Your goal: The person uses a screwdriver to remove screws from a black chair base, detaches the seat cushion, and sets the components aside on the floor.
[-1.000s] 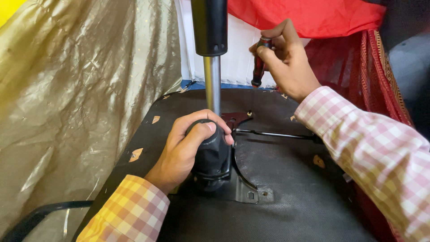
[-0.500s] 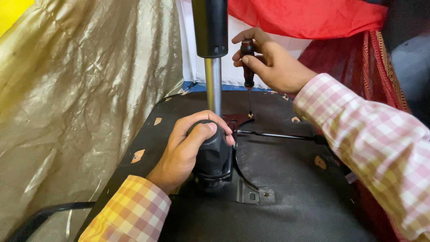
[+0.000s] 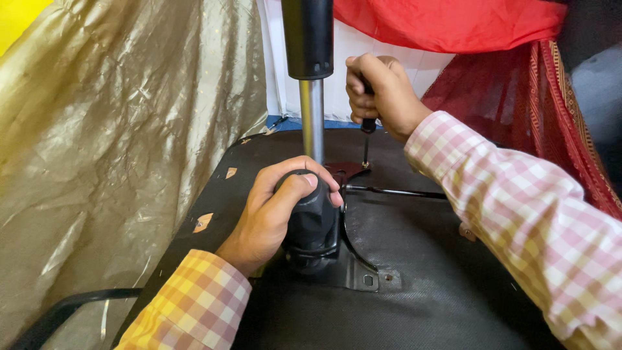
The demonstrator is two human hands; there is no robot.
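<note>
I am watching from the head camera, and nothing here is serving as a container; no box, tray or bin is showing.

My left hand [image 3: 272, 214] is wrapping around the black housing [image 3: 312, 223] at the foot of a metal post [image 3: 311, 120], fingers and thumb closed tight on it. That housing is sitting on a grey metal plate [image 3: 369, 275] fixed to the underside of an upturned chair seat [image 3: 414, 259], roughly at the middle of it.

My right hand [image 3: 382, 91] is clenching a screwdriver [image 3: 367, 139] in a full fist. The tool is standing nearly upright, its tip pressing down on a dark bracket [image 3: 346, 172] just behind the post. A thin black rod [image 3: 395, 192] is running from the housing toward my right sleeve.

The seat underside is black, rough fabric with a few small tan tears near its left edge. A crinkled gold sheet [image 3: 116, 142] is hanging to the left, red cloth [image 3: 453, 23] is draped across the top right, and a white panel [image 3: 363, 58] is standing behind the post.

The wide black upper part of the post is running out of the top of the frame. My fist is hiding the screwdriver's handle almost entirely, and I cannot make out the screw under its tip. The housing's front face is covered by my fingers.
</note>
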